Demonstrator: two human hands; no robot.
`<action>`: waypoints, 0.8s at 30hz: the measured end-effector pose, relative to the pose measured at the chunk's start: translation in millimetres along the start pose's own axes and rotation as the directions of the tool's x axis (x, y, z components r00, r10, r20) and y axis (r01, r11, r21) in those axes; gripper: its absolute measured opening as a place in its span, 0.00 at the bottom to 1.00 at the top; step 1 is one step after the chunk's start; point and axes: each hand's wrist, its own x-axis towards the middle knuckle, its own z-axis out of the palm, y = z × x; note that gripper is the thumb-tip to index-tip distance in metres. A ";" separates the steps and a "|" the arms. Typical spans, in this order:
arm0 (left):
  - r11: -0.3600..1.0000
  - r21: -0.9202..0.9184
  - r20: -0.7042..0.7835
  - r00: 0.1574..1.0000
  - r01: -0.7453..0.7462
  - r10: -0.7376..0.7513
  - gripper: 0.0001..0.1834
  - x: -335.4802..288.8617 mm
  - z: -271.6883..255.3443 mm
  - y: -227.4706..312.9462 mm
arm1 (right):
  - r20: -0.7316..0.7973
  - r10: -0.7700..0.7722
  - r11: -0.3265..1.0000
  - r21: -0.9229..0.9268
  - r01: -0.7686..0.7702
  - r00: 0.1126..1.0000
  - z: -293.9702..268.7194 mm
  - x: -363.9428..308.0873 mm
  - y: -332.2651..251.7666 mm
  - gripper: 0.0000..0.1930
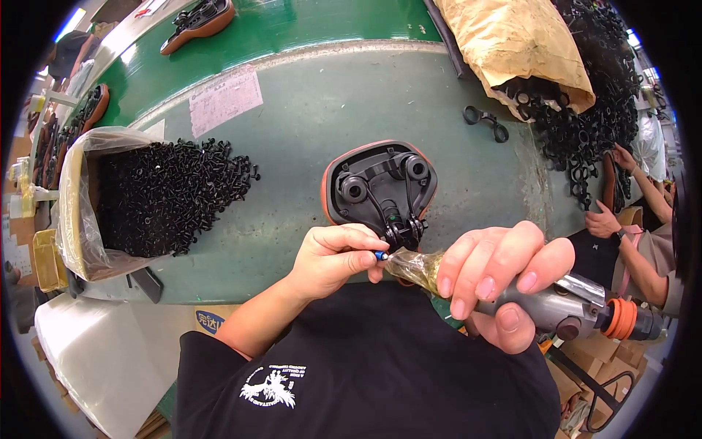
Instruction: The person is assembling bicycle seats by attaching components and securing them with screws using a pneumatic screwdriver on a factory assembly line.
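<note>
My right hand (501, 282) is wrapped round a silver air screwdriver (537, 309), held level in front of my chest with its tip to the left. Clear yellowish tape covers its front end. At that tip, the fingers of my left hand (336, 260) pinch a small blue piece (380, 255), probably part of the bit. Just beyond both hands a bicycle saddle (380, 183) lies upside down on the bench. Its underside is black with two round dampers, and a brown rim runs around it. The near end of its black clamp is partly hidden behind my hands and the tool.
On the left, a plastic-lined box (72, 212) spills black screws (175, 194) onto the green bench (307, 95). Black ring clamps (585, 146) heap by a paper bag (512, 36) at right; one clamp (485, 123) lies apart. A co-worker's hands (603, 219) hold another saddle.
</note>
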 end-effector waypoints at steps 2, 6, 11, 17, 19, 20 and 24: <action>0.998 0.056 0.015 1.000 -0.003 0.002 0.10 1.2 -1.9 3.8 | -0.027 0.022 1.000 0.013 -0.022 0.999 0.2 -1.4 0.3 0.19; 0.978 -0.010 0.027 0.977 0.210 -0.210 0.12 1.6 -6.5 11.4 | 0.104 -0.099 0.994 0.050 0.094 0.990 -5.4 7.5 19.1 0.20; 0.240 0.838 0.387 0.844 -0.490 0.372 0.27 19.2 -7.0 30.6 | 0.216 -0.002 0.995 -0.097 0.024 0.976 -13.0 11.9 -2.4 0.16; -0.157 0.984 0.159 0.828 -0.087 0.538 0.38 41.4 -34.9 15.2 | 0.075 0.003 0.960 -0.278 0.018 0.997 -15.7 15.1 15.8 0.15; -0.161 0.985 0.143 0.817 -0.062 0.559 0.36 48.7 -32.4 8.5 | 0.084 0.048 0.960 -0.281 -0.022 0.995 -14.3 19.0 21.3 0.16; -0.173 0.984 0.138 0.809 -0.046 0.572 0.34 52.2 -32.8 6.2 | 0.104 0.070 0.949 -0.313 -0.034 0.992 -16.1 22.5 22.4 0.16; -0.224 0.967 0.238 0.727 -0.118 0.644 0.27 50.8 -41.9 -2.3 | 0.049 0.101 0.944 -0.319 -0.080 0.994 -7.2 25.1 37.4 0.17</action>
